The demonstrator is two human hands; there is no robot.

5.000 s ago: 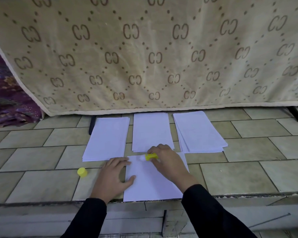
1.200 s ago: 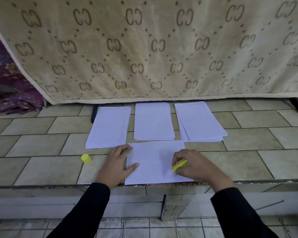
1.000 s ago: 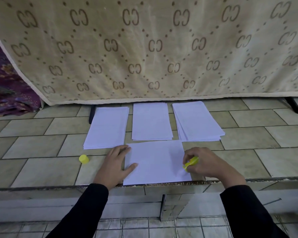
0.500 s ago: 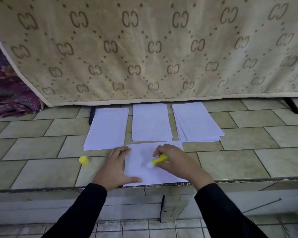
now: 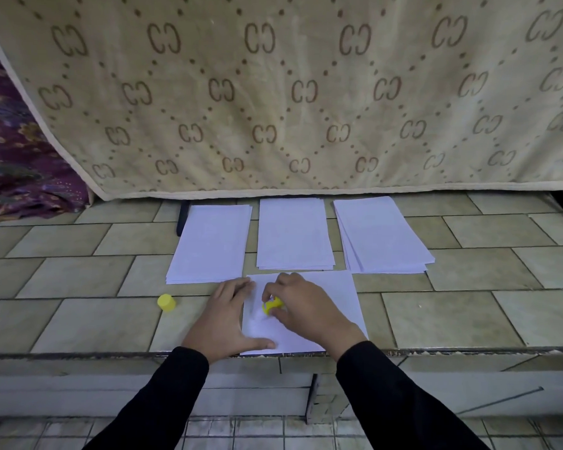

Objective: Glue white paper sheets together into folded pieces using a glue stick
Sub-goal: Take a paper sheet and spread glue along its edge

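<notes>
Glue stick (image 5: 271,305) in right hand (image 5: 306,310) touches sheet (image 5: 335,297) near left edge.

Free tiles (image 5: 452,319) on the right, crowded at the back
Three paper stacks (image 5: 294,233) and the hanging blanket (image 5: 306,92) close the far side; a yellow cap (image 5: 166,302) lies left.

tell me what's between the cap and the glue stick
The left hand, flat on the sheet's left edge, lies between cap and glue stick; head view.

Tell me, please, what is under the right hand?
The right hand holds a yellow glue stick over the white sheet. Its tip is covered, so contact cannot be seen.
</notes>
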